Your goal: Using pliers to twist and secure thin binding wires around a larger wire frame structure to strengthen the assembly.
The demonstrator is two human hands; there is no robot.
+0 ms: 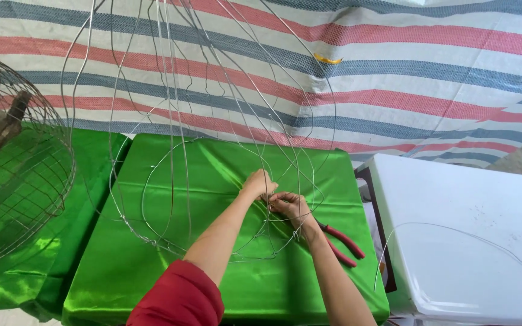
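Wire frame (pixel 212 121) stood on green-clothed worktop (pixel 152 265), long axis upright, ribs rising past top edge. Both hands met at low rib crossing on frame's right side. Left hand (pixel 259 183) pinched narrow on wire; right hand (pixel 291 207) closed on same joint, touching left. Red-handled pliers (pixel 341 242) lie just right of frame base, nearer right hand, apart from it. Wire basket (pixel 13 163) well left of frame.

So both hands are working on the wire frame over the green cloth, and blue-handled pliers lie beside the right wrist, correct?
Not quite: the pliers have red handles, not blue, as the head view shows. The rest holds: the left hand and right hand meet on the wire frame over the green cloth.
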